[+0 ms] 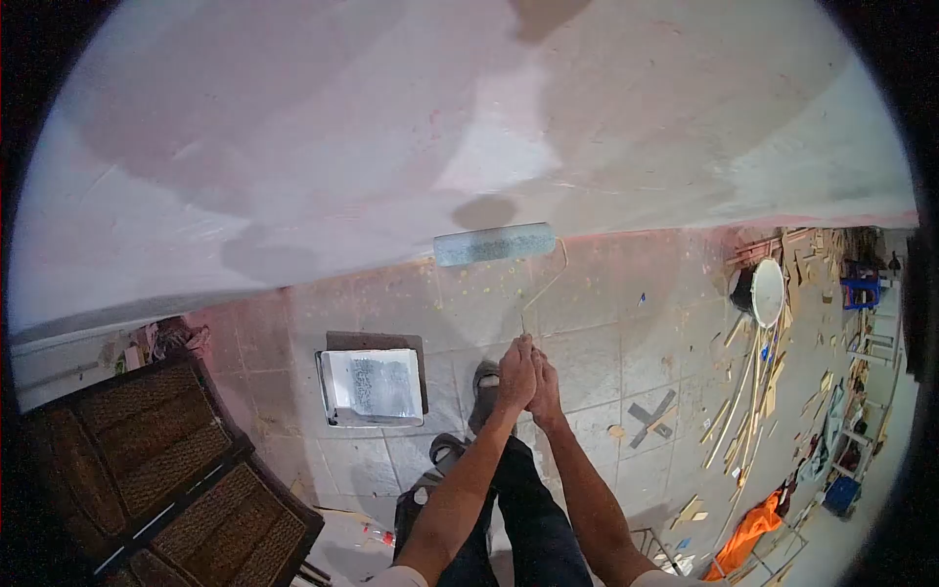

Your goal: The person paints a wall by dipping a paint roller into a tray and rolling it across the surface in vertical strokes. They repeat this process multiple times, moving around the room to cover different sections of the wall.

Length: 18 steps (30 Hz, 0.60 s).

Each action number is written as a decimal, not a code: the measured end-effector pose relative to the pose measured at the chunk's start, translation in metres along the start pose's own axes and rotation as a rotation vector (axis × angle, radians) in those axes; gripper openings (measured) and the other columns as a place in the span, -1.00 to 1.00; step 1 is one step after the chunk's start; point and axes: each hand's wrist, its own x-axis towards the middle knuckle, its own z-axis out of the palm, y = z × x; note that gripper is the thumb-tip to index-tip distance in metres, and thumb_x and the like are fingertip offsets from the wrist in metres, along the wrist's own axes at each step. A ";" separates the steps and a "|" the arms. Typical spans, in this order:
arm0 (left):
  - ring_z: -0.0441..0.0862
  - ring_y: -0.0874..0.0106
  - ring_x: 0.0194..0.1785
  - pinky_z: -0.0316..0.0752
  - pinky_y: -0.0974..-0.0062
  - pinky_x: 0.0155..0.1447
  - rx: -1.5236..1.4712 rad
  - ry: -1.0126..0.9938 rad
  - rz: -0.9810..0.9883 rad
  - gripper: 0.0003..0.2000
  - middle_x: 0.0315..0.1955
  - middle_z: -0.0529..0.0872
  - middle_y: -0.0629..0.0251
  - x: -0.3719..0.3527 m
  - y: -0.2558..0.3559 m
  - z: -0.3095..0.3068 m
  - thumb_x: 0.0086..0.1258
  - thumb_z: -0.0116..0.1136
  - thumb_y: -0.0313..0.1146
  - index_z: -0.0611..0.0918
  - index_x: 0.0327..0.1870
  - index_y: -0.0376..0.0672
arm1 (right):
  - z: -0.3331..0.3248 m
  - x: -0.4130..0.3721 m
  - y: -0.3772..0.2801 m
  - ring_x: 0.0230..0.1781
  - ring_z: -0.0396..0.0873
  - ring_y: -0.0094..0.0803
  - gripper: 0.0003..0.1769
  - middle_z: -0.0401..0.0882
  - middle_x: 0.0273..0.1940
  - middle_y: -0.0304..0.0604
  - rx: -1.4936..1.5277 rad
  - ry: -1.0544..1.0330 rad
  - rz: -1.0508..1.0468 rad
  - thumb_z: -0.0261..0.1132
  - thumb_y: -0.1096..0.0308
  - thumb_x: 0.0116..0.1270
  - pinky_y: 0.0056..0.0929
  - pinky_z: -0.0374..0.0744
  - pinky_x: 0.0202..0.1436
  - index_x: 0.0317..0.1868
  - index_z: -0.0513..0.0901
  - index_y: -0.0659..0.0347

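Observation:
Both of my hands are wrapped round the handle of a paint roller [494, 244], whose wet, grey-white sleeve lies at the lower part of the wall [323, 137]. My left hand [515, 374] and my right hand [545, 385] are pressed close together, hiding most of the grip. From them the thin wire frame [548, 286] runs up and bends round to the roller's right end. Left of my feet, a paint tray [337, 386] stands on the tiled floor with grey-white paint spread in it.
Brown woven-seat chairs [166, 450] stand at the left. A white-lidded bucket [768, 293] stands by the wall at the right, with wood strips [748, 401] scattered nearby. Crossed grey pieces [651, 419] and an orange cloth [751, 533] lie on the floor. A ladder [871, 372] is at far right.

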 end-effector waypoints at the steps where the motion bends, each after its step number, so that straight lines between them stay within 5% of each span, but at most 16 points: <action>1: 0.66 -0.14 -0.04 0.50 0.06 0.06 0.051 0.040 0.102 -0.55 -0.21 0.71 -0.19 0.003 -0.009 0.003 0.68 -0.20 -0.09 0.60 -0.07 -0.36 | 0.003 0.002 0.018 0.28 0.54 -0.02 -0.44 0.54 0.28 0.21 -0.272 0.017 -0.145 -0.05 0.11 0.65 -0.24 0.47 0.36 0.36 0.47 0.41; 3: 0.66 -0.15 -0.03 0.51 0.06 0.04 0.080 0.045 0.122 -0.54 -0.21 0.71 -0.20 0.013 -0.030 0.008 0.68 -0.19 -0.07 0.59 -0.08 -0.37 | 0.005 0.002 0.025 0.23 0.57 -0.05 -0.44 0.57 0.24 0.19 -0.410 0.008 -0.223 -0.08 0.09 0.66 -0.27 0.49 0.32 0.35 0.49 0.41; 5: 0.66 -0.16 -0.02 0.50 0.04 0.02 0.042 -0.027 -0.019 -0.52 -0.21 0.71 -0.22 0.048 -0.048 0.007 0.67 -0.18 -0.04 0.60 -0.10 -0.37 | 0.009 0.029 0.022 0.20 0.59 -0.05 -0.44 0.58 0.22 0.20 -0.139 -0.022 -0.101 -0.07 0.08 0.66 -0.28 0.51 0.29 0.35 0.49 0.40; 7: 0.63 0.04 -0.13 0.47 0.10 0.00 -0.022 -0.061 -0.125 -0.49 -0.31 0.69 -0.12 0.096 -0.101 0.017 0.68 -0.19 -0.01 0.64 -0.21 -0.31 | 0.019 0.060 0.010 0.21 0.58 0.00 -0.45 0.56 0.23 0.25 0.262 -0.054 0.360 0.00 0.12 0.62 -0.24 0.52 0.29 0.35 0.49 0.40; 9: 0.63 0.09 -0.16 0.46 0.12 0.01 -0.082 -0.104 -0.223 -0.47 -0.33 0.68 -0.09 0.100 -0.098 0.011 0.68 -0.20 0.01 0.66 -0.24 -0.30 | 0.026 0.064 0.011 0.23 0.57 0.02 -0.46 0.54 0.24 0.28 0.459 -0.058 0.583 0.05 0.13 0.59 -0.22 0.52 0.29 0.34 0.49 0.40; 11: 0.63 0.00 -0.10 0.46 0.09 0.04 -0.132 -0.150 -0.308 -0.47 -0.28 0.70 -0.13 0.086 -0.078 -0.004 0.68 -0.20 0.00 0.65 -0.18 -0.35 | 0.031 0.053 0.016 0.24 0.56 0.00 -0.46 0.53 0.25 0.28 0.364 -0.034 0.432 0.08 0.12 0.59 -0.22 0.52 0.29 0.34 0.49 0.40; 15: 0.59 -0.17 0.05 0.44 0.04 0.17 0.019 -0.036 -0.106 -0.48 -0.11 0.69 -0.22 0.010 -0.001 -0.022 0.68 -0.21 -0.03 0.62 -0.03 -0.41 | 0.030 0.003 0.035 0.22 0.57 -0.07 -0.43 0.56 0.24 0.23 -0.088 0.058 -0.214 0.08 0.06 0.62 -0.24 0.50 0.30 0.35 0.48 0.41; 18: 0.58 -0.19 0.10 0.41 0.04 0.25 -0.004 -0.040 -0.096 -0.50 -0.08 0.69 -0.23 -0.019 0.032 -0.027 0.67 -0.21 -0.05 0.61 0.03 -0.40 | 0.020 -0.016 0.000 0.23 0.57 0.01 -0.37 0.57 0.24 0.24 0.177 0.063 0.017 0.18 0.07 0.54 -0.20 0.49 0.32 0.38 0.43 0.43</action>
